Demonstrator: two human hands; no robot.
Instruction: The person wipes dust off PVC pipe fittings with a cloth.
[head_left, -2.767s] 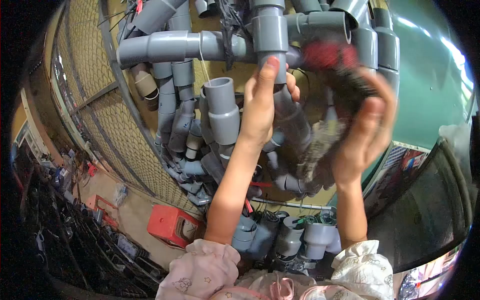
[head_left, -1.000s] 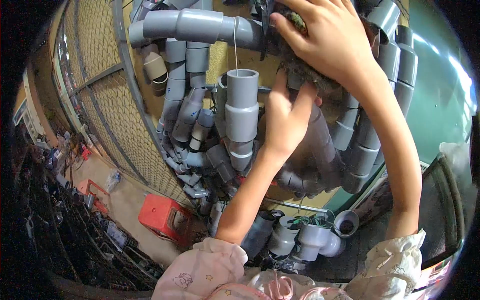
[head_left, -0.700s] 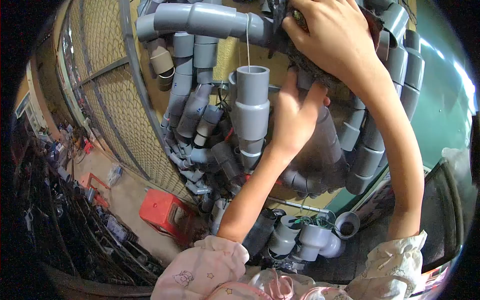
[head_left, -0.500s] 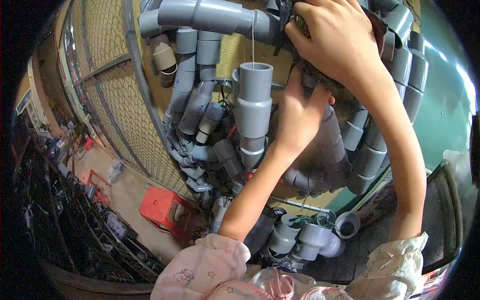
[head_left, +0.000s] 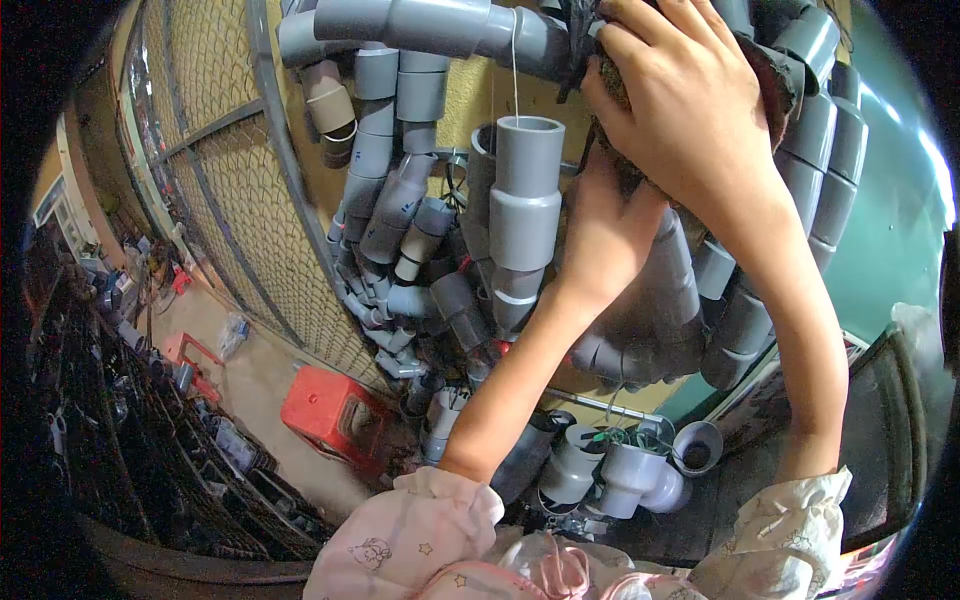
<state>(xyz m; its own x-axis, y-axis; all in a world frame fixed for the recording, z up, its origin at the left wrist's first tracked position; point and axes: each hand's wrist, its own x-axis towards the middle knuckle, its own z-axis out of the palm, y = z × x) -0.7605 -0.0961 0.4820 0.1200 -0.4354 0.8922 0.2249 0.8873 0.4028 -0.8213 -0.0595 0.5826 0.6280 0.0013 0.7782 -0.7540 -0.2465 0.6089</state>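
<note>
My right hand (head_left: 690, 110) is wrapped over a dark, fuzzy, rag-like cloth (head_left: 612, 85) at the top, its fingers bent across it. Just below, my left hand (head_left: 612, 225) reaches up under the same bundle; its fingertips are hidden behind the cloth and my right hand, so what it grips does not show. A brownish flap (head_left: 778, 90) of similar material sticks out right of my right hand. Left of my hands, a thick grey pipe fitting (head_left: 405, 25) lies sideways near the top. A grey reducer fitting (head_left: 525, 215) hangs upright on a white string beside my left wrist.
Strings of grey pipe fittings (head_left: 372, 150) hang at left, and more fittings (head_left: 815, 140) hang at right. Below my arms are wide grey fittings (head_left: 628, 475). A red plastic stool (head_left: 325, 410) stands on the floor, near a wire mesh panel (head_left: 225, 190).
Both hands stay at the bundle; my right hand has shifted slightly and my left fingers are more hidden. The hanging reducer appears a little further right.
</note>
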